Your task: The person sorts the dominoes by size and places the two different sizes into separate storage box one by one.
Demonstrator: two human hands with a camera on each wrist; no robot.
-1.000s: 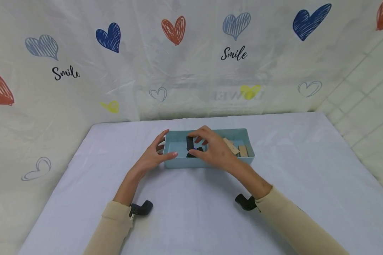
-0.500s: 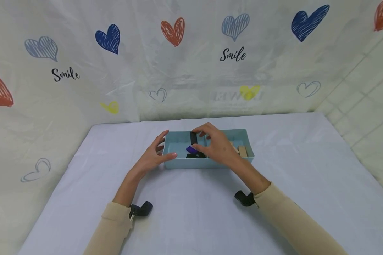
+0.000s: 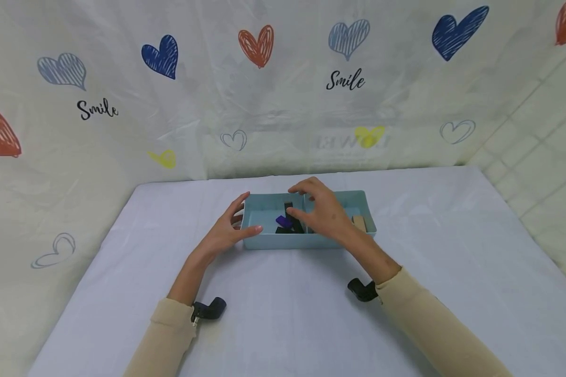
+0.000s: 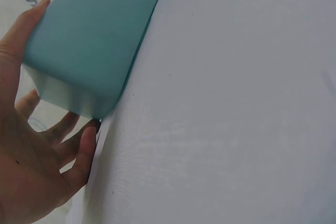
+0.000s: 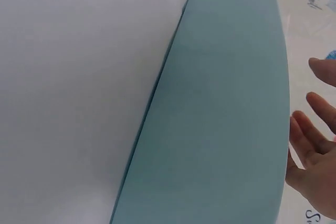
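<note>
While my left hand (image 3: 226,230) cups the left end of the teal tray (image 3: 269,242), thumb along the near wall and fingers (image 4: 79,153) loosely spread round its corner, my right hand (image 3: 323,214) hovers over the middle of the tray with its fingers relaxed and splayed, pinching nothing that I can see. Just under those fingers, near the centre of the frame, a black block (image 3: 289,208) leans against the others; beside it lie a purple block (image 3: 283,221) and, toward the tray's right end, a wooden block (image 3: 358,222). The tray sits on the pale bench (image 3: 283,314), a little above the middle of the head view. I judge the blocks light, stiff and smooth-sided, unlikely to break but prone to slip or topple; the black one is best taken across its two long faces, near its upper end. The thin-walled tray looks light enough to slide, hence the steadying grip at its corner.
</note>
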